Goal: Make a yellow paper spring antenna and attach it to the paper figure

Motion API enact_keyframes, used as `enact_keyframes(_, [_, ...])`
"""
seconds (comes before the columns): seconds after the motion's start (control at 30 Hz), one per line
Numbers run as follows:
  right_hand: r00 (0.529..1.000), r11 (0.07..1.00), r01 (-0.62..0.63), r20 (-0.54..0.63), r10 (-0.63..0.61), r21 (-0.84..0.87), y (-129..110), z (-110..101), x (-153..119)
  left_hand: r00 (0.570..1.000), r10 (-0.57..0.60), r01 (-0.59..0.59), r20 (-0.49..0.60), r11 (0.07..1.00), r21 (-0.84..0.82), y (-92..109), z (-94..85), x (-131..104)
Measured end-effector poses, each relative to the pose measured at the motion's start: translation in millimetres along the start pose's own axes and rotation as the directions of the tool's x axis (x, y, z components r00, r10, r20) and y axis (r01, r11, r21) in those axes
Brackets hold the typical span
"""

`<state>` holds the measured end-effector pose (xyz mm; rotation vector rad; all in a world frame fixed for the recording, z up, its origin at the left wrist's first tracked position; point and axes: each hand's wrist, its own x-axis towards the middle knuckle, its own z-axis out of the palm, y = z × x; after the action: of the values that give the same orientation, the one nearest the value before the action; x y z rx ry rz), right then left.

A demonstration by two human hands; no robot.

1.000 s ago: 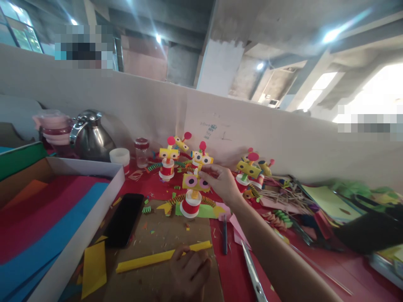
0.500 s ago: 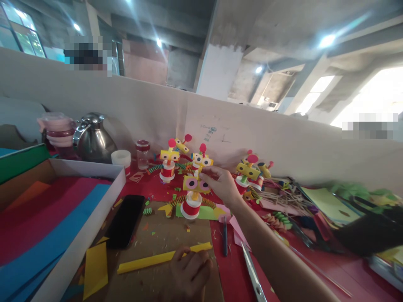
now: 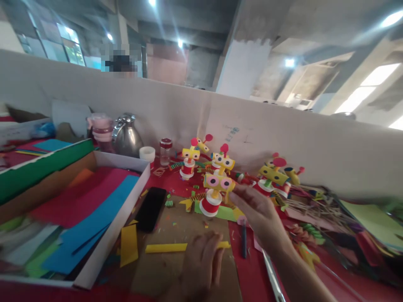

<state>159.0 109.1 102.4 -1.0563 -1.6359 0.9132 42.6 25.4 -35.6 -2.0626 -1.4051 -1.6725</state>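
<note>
A paper-and-cup figure [image 3: 210, 203] stands at the centre, with a yellow rolled head, pink-ringed eyes and pleated arms. My right hand [image 3: 260, 209] reaches in from the right, its thumb and fingers closed at the right end of the head, hiding part of that side. Below it, my left hand [image 3: 201, 262] lies across a yellow paper strip [image 3: 165, 248] on the cardboard [image 3: 157, 274], its fingers stretched out and somewhat blurred. Beneath the figure is a piece of green paper [image 3: 225, 212].
Similar figures [image 3: 188, 167] stand behind. To the left are a box of coloured paper [image 3: 143, 178], a black phone [image 3: 152, 209] and a steel jug [image 3: 127, 136]. Scissors [image 3: 273, 277], a dark pen [image 3: 244, 240] and thin sticks [image 3: 310, 205] lie on the right.
The view has swung left, showing more of the paper box. My right hand has moved from the top of the figure's head to its right end. My left hand's fingers have straightened.
</note>
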Motion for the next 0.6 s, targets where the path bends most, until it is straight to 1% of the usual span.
enact_keyframes(0.03, [0.996, 0.997, -0.068, 0.053, 0.066, 0.038, 4.3, 2.6, -14.7, 0.998, -0.068, 0.068, 0.001, 0.997, -0.045, -1.1, -0.9, 0.2])
enact_keyframes(0.1, [0.986, 0.981, -0.167, 0.045, 0.163, 0.096, 16.6, 9.1, -43.4, 0.980, -0.195, 0.199, 0.041, 0.955, -0.218, -3.0, -3.6, 3.6])
enact_keyframes(0.13, [0.974, 0.966, -0.225, 0.052, 0.220, 0.124, 23.6, 12.4, -56.4, 0.964, -0.256, 0.266, 0.072, 0.910, -0.319, -3.3, -5.5, 7.1])
enact_keyframes(0.17, [0.965, 0.950, -0.262, 0.035, 0.260, 0.172, 30.4, 15.6, -68.2, 0.950, -0.292, 0.311, 0.111, 0.857, -0.411, -3.0, -7.9, 11.6])
enact_keyframes(0.2, [0.956, 0.932, -0.289, 0.020, 0.292, 0.217, 36.5, 18.6, -78.6, 0.936, -0.305, 0.353, 0.177, 0.802, -0.482, -2.0, -10.5, 16.7])
enact_keyframes(0.23, [0.950, 0.920, -0.302, 0.005, 0.311, 0.251, 41.8, 21.1, -87.5, 0.921, -0.317, 0.391, 0.228, 0.754, -0.528, -0.4, -13.2, 22.0])
enact_keyframes(0.27, [0.949, 0.912, -0.299, -0.015, 0.315, 0.281, 46.0, 23.2, -95.0, 0.891, -0.349, 0.453, 0.289, 0.703, -0.548, 1.6, -15.8, 27.0])
enact_keyframes(0.3, [0.950, 0.910, -0.287, -0.037, 0.311, 0.298, 49.2, 25.1, -101.0, 0.846, -0.399, 0.533, 0.353, 0.640, -0.554, 3.9, -18.3, 31.4])
enact_keyframes(0.33, [0.953, 0.913, -0.269, -0.055, 0.299, 0.306, 51.3, 26.8, -105.9, 0.783, -0.453, 0.622, 0.426, 0.560, -0.548, 6.0, -20.6, 34.8])
enact_keyframes(0.4, [0.961, 0.925, -0.230, -0.077, 0.264, 0.304, 52.8, 30.2, -112.5, 0.626, -0.529, 0.777, 0.572, 0.371, -0.508, 9.0, -24.9, 39.0])
enact_keyframes(0.43, [0.966, 0.931, -0.209, -0.082, 0.243, 0.299, 52.5, 32.2, -114.6, 0.557, -0.553, 0.825, 0.619, 0.283, -0.490, 9.5, -27.1, 40.0])
enact_keyframes(0.47, [0.971, 0.935, -0.189, -0.082, 0.223, 0.301, 52.1, 34.7, -116.0, 0.506, -0.572, 0.851, 0.646, 0.210, -0.481, 9.1, -29.4, 40.5])
enact_keyframes(0.53, [0.980, 0.939, -0.141, -0.090, 0.177, 0.312, 52.0, 40.9, -117.2, 0.450, -0.608, 0.852, 0.654, 0.072, -0.519, 5.7, -34.0, 41.0])
enact_keyframes(0.57, [0.983, 0.935, -0.133, -0.073, 0.166, 0.330, 53.0, 44.7, -117.3, 0.421, -0.606, 0.848, 0.675, 0.000, -0.530, 2.8, -36.3, 41.1])
enact_keyframes(0.6, [0.986, 0.928, -0.132, -0.054, 0.161, 0.348, 54.8, 48.7, -117.0, 0.405, -0.608, 0.842, 0.683, -0.045, -0.538, -0.6, -38.6, 41.3])
